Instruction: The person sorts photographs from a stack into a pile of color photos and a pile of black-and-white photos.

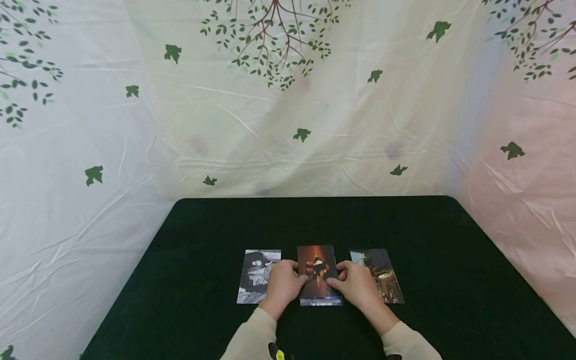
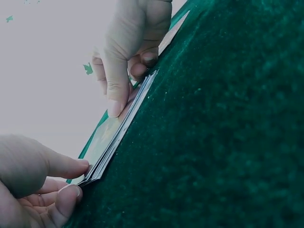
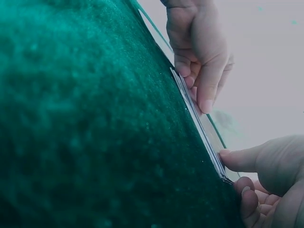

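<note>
A small stack of photo prints [image 1: 316,288] lies on the dark green cloth, its top print showing figures against an orange-brown glow. My left hand [image 1: 283,284] pinches the stack's left edge, thumb on the top print and fingers at the side. On the opposite edge my right hand [image 1: 360,286] pinches it in the same way. In the left wrist view the layered edges of the stack [image 2: 124,126] are slightly uneven. A black-and-white photo [image 1: 255,275] lies partly beneath my left hand. Another photo [image 1: 390,285], with a brownish scene, is partly covered by my right hand.
The table [image 1: 189,250] is covered in dark green velvety cloth, with rounded far corners. Behind it hangs a pale fabric backdrop [image 1: 252,120] printed with branches and green leaf or bird shapes. Fabric also hangs along both sides.
</note>
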### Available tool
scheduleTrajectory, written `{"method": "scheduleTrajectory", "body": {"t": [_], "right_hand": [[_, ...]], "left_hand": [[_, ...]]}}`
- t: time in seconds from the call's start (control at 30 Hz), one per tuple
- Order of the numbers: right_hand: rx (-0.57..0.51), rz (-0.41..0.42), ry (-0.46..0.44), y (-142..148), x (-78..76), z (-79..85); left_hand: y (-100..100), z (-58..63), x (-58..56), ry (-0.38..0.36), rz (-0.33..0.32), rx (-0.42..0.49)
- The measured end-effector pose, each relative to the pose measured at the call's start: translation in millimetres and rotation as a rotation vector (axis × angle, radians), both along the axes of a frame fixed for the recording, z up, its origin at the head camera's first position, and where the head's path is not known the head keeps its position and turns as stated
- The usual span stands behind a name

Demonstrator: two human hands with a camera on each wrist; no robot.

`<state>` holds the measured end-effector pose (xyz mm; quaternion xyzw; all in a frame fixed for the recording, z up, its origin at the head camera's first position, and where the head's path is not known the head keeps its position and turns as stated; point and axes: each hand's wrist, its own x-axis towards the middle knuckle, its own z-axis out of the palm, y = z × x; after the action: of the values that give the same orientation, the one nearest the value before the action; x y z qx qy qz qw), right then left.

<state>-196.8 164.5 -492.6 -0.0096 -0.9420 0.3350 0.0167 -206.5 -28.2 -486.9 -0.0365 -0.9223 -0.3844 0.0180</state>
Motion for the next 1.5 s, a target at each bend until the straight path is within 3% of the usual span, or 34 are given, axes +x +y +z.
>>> {"method": "scheduleTrajectory", "body": {"t": [0.27,0.97,1.17,1.37,1.5], "right_hand": [[0.002,-0.011,0.009,-0.5,0.7,1.5],[-0.010,-0.005,-0.002,-0.3,0.0,-0.6],[-0.014,-0.010,-0.011,-0.8,-1.0,0.4],[-0.014,-0.011,-0.009,-1.0,-1.4,-0.6],[-0.014,-0.010,-0.016,-0.1,-1.4,-1.3]], "left_hand": [[-0.4,0.6,-0.5,0.037,0.005,0.004],[-1.6,2.8,2.2,-0.100,0.022,0.226],[0.4,4.2,2.3,-0.054,0.030,0.203],[2.0,4.0,2.4,0.019,0.061,0.084],[2.6,2.4,1.0,0.011,0.065,0.054]]}}
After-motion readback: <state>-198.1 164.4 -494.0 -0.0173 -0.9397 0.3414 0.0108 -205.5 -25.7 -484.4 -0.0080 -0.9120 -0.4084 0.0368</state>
